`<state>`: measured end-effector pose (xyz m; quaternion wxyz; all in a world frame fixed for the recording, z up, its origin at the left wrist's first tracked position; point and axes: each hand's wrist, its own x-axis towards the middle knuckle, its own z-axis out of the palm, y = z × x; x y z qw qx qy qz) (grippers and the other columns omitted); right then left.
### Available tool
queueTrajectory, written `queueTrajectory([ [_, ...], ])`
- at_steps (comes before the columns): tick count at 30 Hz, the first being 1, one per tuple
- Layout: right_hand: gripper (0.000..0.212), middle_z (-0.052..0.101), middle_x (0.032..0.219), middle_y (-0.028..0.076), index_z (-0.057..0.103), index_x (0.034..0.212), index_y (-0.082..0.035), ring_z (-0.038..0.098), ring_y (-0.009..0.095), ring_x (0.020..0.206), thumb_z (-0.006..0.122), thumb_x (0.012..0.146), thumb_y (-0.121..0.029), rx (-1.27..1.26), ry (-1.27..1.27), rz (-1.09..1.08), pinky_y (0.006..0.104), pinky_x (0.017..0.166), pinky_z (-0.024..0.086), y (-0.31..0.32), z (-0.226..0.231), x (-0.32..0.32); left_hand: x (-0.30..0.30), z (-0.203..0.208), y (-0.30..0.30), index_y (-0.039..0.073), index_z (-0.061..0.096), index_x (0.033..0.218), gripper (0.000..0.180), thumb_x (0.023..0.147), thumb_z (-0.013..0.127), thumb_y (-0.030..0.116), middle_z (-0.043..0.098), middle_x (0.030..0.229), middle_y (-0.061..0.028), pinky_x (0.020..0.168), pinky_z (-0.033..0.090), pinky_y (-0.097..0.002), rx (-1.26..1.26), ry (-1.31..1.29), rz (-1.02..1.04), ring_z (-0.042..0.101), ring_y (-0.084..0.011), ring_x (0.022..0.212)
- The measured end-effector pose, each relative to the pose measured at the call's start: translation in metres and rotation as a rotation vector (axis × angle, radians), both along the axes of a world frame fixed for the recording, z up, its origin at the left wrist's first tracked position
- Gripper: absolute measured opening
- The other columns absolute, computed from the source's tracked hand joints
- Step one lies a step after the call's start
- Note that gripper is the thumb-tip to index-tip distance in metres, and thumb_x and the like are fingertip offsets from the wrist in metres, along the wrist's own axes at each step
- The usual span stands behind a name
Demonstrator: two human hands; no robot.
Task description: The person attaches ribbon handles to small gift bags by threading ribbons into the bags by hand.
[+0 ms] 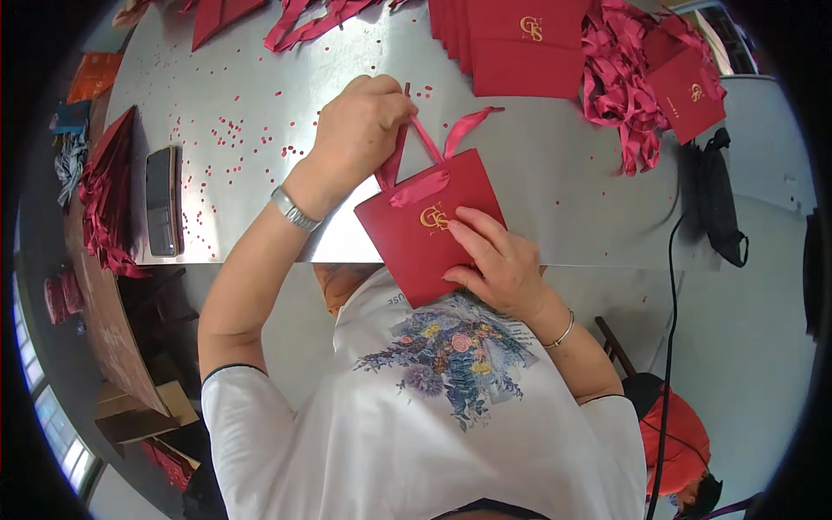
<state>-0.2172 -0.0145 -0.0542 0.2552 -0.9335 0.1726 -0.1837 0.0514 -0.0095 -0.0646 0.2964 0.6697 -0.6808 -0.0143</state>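
Note:
A small red paper gift bag (416, 247) with a gold emblem is tilted over the table's near edge, in front of my shirt. Pink-red ribbon (422, 139) is threaded through its top, and one loose end sticks out to the upper right. My left hand (364, 121) is above the bag, its fingers pinched closed on the ribbon. At the bag's lower right side, my right hand (498, 264) grips it, with fingers across the front; the part of this hand behind the bag is hidden.
Small red paper dots (230, 134) are scattered over the metal table (537, 191). A phone (162, 201) lies at left, beside a stack of ribboned red bags (108, 195). Flat red bags (529, 52) and tangled ribbons (615, 78) fill the far right. A black cable (672, 347) hangs at right.

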Motion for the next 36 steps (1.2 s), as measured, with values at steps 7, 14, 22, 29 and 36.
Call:
queueTrajectory([
  [7,0.063,0.059,0.126,0.009,0.06,0.123,-0.009,0.067,0.02,0.084,0.08,0.066,-0.026,0.009,-0.014,0.028,0.0312,0.069,0.054,-0.003,0.0,0.0,-0.007,-0.004,-0.01,0.013,0.073,0.089,0.014,0.081,0.063,0.007,0.066,0.093,-0.003,0.075,0.054,-0.038,0.032,0.038,0.061,0.062,-0.0271,0.089],
  [14,0.06,0.06,0.125,0.011,0.06,0.124,-0.008,0.067,0.026,0.093,0.078,0.07,-0.027,0.102,-0.037,0.0,0.0353,0.075,0.055,-0.002,0.001,-0.004,-0.039,0.037,0.025,0.003,0.068,0.097,0.015,0.084,0.063,0.008,0.064,0.088,-0.0163,0.073,0.049,-0.0443,0.179,0.142,0.038,0.061,-0.0356,0.085],
  [22,0.034,0.066,0.103,0.017,0.063,0.113,0.0,0.066,0.031,0.089,0.069,0.082,-0.013,0.014,-0.295,-0.38,0.0375,0.072,0.054,-0.078,0.015,-0.019,-0.05,0.058,0.026,0.001,0.067,0.093,0.017,0.078,0.073,0.008,0.068,0.084,-0.0138,0.066,0.051,-0.0345,0.539,0.443,0.082,0.066,-0.0261,0.072],
  [29,0.024,0.065,0.106,0.021,0.063,0.11,-0.003,0.064,0.041,0.09,0.057,0.088,-0.011,-0.156,0.04,-0.766,0.0465,0.074,0.052,-0.19,-0.007,0.0,-0.028,0.122,0.012,0.001,0.056,0.086,0.012,0.085,0.067,-0.005,0.062,0.083,0.0017,0.068,0.045,-0.0207,0.155,0.915,-0.038,0.056,-0.0052,0.076],
  [36,0.015,0.067,0.093,0.012,0.067,0.1,-0.007,0.065,0.035,0.081,0.06,0.089,-0.015,-0.202,-0.028,-0.597,0.0417,0.067,0.053,-0.143,-0.007,-0.037,0.023,0.054,0.06,-0.001,0.062,0.104,0.025,0.081,0.061,-0.009,0.058,0.123,-0.0089,0.09,0.047,-0.0278,0.172,0.749,-0.107,0.058,-0.0169,0.107],
])
